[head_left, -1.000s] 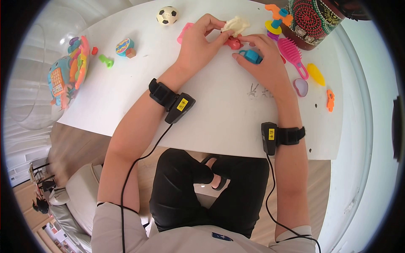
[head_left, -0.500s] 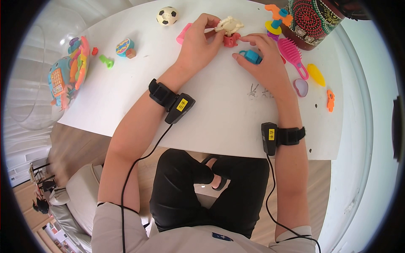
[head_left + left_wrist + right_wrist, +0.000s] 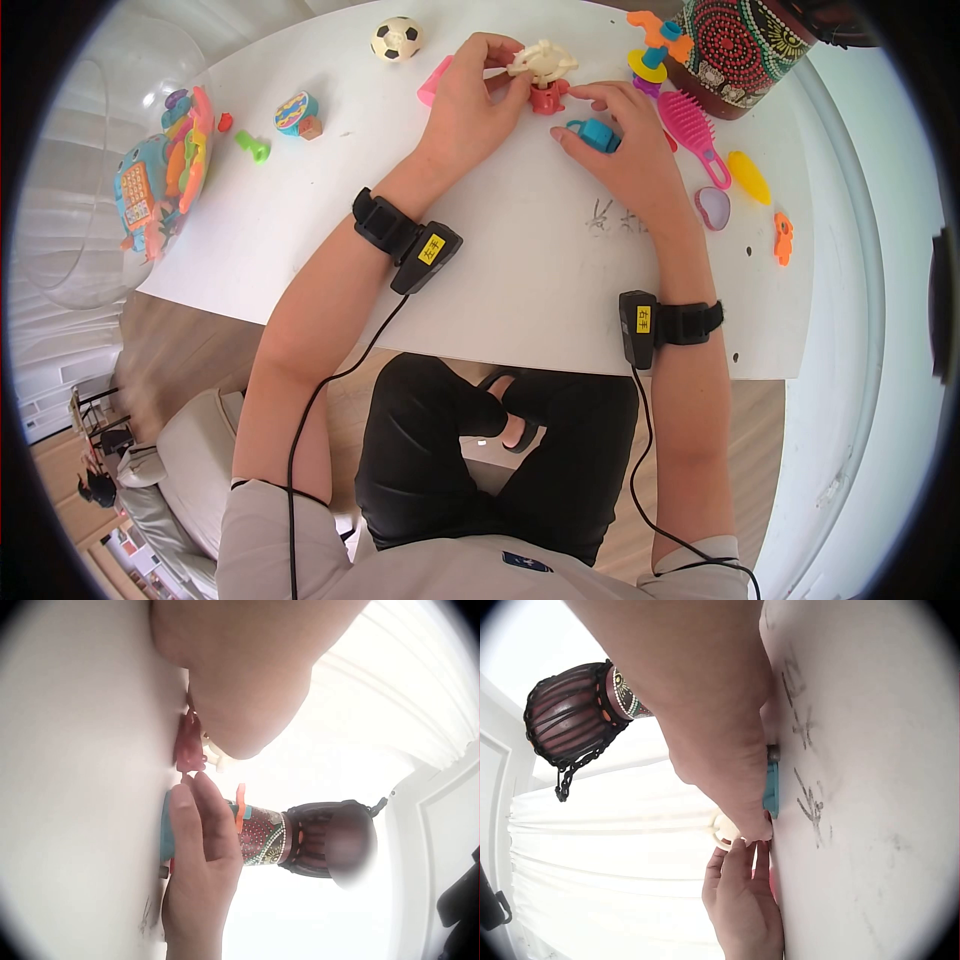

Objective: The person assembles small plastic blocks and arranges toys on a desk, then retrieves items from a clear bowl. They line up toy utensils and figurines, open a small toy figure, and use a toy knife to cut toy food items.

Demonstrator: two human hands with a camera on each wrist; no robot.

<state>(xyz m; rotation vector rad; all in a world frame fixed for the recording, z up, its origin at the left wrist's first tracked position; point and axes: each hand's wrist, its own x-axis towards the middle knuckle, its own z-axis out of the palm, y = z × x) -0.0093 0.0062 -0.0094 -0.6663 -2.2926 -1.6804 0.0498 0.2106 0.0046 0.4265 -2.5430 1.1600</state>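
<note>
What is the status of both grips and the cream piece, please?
Left grip at the edge of cream piece; right grip beside red piece. Cream piece above red piece. Blue toy beneath right grip, possibly crowding it.

The left arm and right arm reach up from the bottom of the frame. At upper centre, the left hand curls its fingers; the right hand, just right, points its index finger leftward.
</note>
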